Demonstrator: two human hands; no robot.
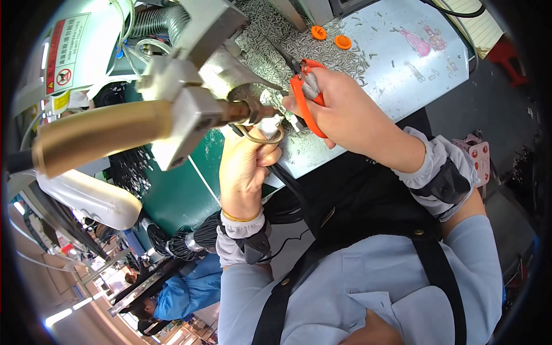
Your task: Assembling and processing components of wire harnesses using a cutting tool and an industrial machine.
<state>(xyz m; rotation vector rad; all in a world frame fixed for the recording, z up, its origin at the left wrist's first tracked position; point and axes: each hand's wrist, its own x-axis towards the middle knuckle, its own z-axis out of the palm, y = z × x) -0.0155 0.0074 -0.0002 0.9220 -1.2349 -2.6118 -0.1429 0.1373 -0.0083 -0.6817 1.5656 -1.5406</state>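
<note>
My right hand (345, 106) is closed round orange-handled scissors (298, 96), their dark blades pointing up and away to the left. Its thumb and fingertips come close to the work point beside my left hand. My left hand (247, 164) is curled shut on black cable (290, 179), which trails down toward my lap. A small whitish part (268, 125) shows at its fingertips; what it is exactly is too small to tell. Just above hangs a brass-coloured nozzle (238, 112) on a metal clamp, with a bent metal loop (282, 135) beside the left fingers.
Small silvery cut pieces (264, 34) lie thick over the metal worktop (402, 75). Two orange rings (343, 42) rest among them. A thick tan handle (103, 135) crosses at left. Black cable bundles (207, 233) lie beside the green mat (184, 195). Farther off is a person in blue (184, 293).
</note>
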